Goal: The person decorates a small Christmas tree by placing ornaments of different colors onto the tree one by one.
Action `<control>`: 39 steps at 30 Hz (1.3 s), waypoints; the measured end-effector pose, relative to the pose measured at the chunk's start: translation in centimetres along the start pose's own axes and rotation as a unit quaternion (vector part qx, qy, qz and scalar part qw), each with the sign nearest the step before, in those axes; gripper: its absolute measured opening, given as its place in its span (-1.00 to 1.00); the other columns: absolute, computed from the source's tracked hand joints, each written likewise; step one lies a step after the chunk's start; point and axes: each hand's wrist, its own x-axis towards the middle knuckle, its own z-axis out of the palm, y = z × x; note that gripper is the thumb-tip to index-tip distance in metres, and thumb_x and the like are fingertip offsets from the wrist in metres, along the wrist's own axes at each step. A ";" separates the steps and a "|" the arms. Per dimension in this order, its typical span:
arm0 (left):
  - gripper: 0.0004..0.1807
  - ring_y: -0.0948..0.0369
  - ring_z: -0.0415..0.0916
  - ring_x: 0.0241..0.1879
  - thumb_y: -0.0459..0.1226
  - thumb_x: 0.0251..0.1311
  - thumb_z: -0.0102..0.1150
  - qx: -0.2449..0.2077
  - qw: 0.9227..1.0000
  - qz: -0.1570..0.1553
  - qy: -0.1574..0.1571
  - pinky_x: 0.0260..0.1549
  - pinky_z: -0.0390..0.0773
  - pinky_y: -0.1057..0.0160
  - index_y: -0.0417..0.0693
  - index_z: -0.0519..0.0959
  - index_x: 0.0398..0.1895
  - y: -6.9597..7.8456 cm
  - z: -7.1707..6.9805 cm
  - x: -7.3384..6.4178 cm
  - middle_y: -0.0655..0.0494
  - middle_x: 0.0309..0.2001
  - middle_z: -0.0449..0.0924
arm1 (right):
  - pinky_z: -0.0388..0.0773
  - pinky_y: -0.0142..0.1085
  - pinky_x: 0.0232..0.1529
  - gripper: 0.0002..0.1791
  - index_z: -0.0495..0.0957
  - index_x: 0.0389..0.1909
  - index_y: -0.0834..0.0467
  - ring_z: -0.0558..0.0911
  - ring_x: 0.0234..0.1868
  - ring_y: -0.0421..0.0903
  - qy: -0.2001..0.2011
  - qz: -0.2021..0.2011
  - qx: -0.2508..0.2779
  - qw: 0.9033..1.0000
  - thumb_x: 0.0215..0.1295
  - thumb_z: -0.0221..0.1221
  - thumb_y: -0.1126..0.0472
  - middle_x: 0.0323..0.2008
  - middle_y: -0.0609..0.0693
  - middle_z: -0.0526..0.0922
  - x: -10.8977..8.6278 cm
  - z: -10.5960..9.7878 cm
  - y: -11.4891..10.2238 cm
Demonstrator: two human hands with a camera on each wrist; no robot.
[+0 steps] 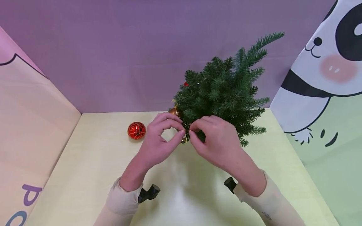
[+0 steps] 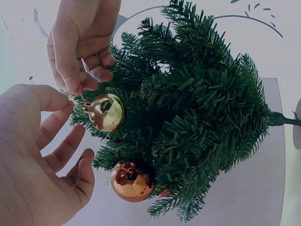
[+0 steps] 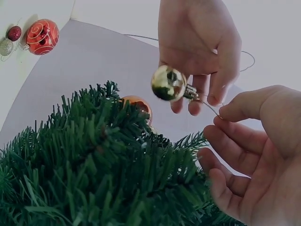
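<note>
A small shiny gold bauble (image 2: 107, 113) hangs by a thin gold string (image 1: 186, 130) between my two hands, in front of the green artificial tree (image 1: 217, 91). My left hand (image 1: 162, 135) pinches one part of the string between thumb and forefinger. From the other side my right hand (image 1: 219, 141) pinches the string the same way, its fingertips close to the left ones. In the right wrist view the bauble's metal cap (image 3: 190, 92) points toward the fingertips. In the head view the hands partly hide the gold bauble.
A copper bauble (image 2: 133, 181) hangs on the tree's left side. Left of my hands, a red swirl-patterned bauble (image 1: 137, 130) lies on the pale table (image 1: 93, 163). Small dark red (image 3: 14, 33) and silver (image 3: 6, 46) glitter baubles lie near it. A purple cloth (image 1: 113, 56) stands behind.
</note>
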 end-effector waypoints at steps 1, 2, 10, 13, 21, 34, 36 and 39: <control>-0.93 0.15 0.43 -0.05 -0.41 0.10 0.31 0.003 1.000 0.002 0.002 -0.17 0.44 0.15 -0.07 0.67 -0.40 0.0 -0.1 0.1 0.01 -0.16 0.58 | 0.47 -0.33 -0.55 -0.95 0.67 -0.43 0.06 0.58 -0.44 -0.16 0.003 0.002 -0.002 1.000 0.08 0.33 0.26 -0.44 -0.13 0.66 0.0 0.0 0.0; -0.94 0.15 0.43 -0.05 -0.41 0.10 0.31 0.005 1.000 0.004 0.004 -0.17 0.45 0.16 -0.07 0.68 -0.40 0.0 -0.1 0.3 0.01 -0.16 0.58 | 0.46 -0.33 -0.57 -0.95 0.67 -0.43 0.06 0.58 -0.45 -0.16 0.006 0.004 -0.003 1.000 0.09 0.33 0.27 -0.44 -0.13 0.67 0.0 0.0 0.0; -0.93 0.15 0.44 -0.04 -0.42 0.08 0.33 0.021 0.999 0.022 0.012 -0.13 0.45 0.15 -0.10 0.71 -0.39 0.0 -0.6 1.1 0.09 -0.18 0.58 | 0.35 -0.37 -0.66 -0.97 0.67 -0.46 0.08 0.47 -0.59 -0.23 0.032 0.018 0.000 0.999 0.12 0.31 0.27 -0.47 -0.13 0.64 0.5 -0.4 -0.3; -0.94 0.15 0.44 -0.06 -0.43 0.09 0.33 0.021 0.999 0.028 0.014 -0.15 0.44 0.15 -0.11 0.71 -0.39 0.0 -0.7 1.4 0.10 -0.20 0.58 | 0.34 -0.37 -0.67 -0.96 0.67 -0.46 0.09 0.44 -0.63 -0.23 0.044 0.019 -0.002 0.999 0.14 0.29 0.27 -0.47 -0.11 0.64 0.6 -0.4 -0.4; -0.94 0.18 0.43 -0.15 -0.39 0.13 0.31 0.039 0.999 0.027 0.001 -0.22 0.40 0.16 -0.06 0.71 -0.38 0.0 -1.3 2.3 0.16 -0.27 0.59 | 0.33 -0.34 -0.72 -0.92 0.69 -0.44 0.11 0.49 -0.59 -0.16 0.063 0.020 -0.036 0.997 0.18 0.25 0.23 -0.47 -0.08 0.62 1.4 -0.3 -0.6; -0.94 0.12 0.47 -0.28 -0.40 0.15 0.30 0.046 0.999 0.023 -0.014 -0.26 0.43 0.19 -0.07 0.70 -0.37 0.3 -2.0 3.7 0.18 -0.31 0.55 | 0.21 -0.35 -0.79 -0.90 0.70 -0.41 0.13 0.40 -0.71 -0.19 0.072 0.024 -0.060 0.995 0.21 0.24 0.21 -0.53 -0.07 0.61 2.5 -0.1 -0.6; -0.94 0.13 0.47 -0.30 -0.40 0.15 0.30 0.052 0.998 0.025 -0.016 -0.28 0.43 0.20 -0.07 0.70 -0.37 0.3 -2.1 3.9 0.18 -0.31 0.55 | 0.19 -0.36 -0.80 -0.88 0.70 -0.40 0.14 0.38 -0.73 -0.20 0.074 0.026 -0.061 0.995 0.22 0.23 0.20 -0.53 -0.07 0.61 2.6 0.0 -0.6; -0.95 0.14 0.48 -0.31 -0.39 0.17 0.29 0.066 0.997 0.024 -0.017 -0.28 0.46 0.21 -0.08 0.70 -0.37 0.4 -2.2 4.1 0.19 -0.32 0.55 | 0.18 -0.36 -0.81 -0.87 0.71 -0.40 0.14 0.37 -0.74 -0.19 0.076 0.031 -0.063 0.995 0.23 0.22 0.20 -0.52 -0.06 0.62 2.8 0.2 -0.6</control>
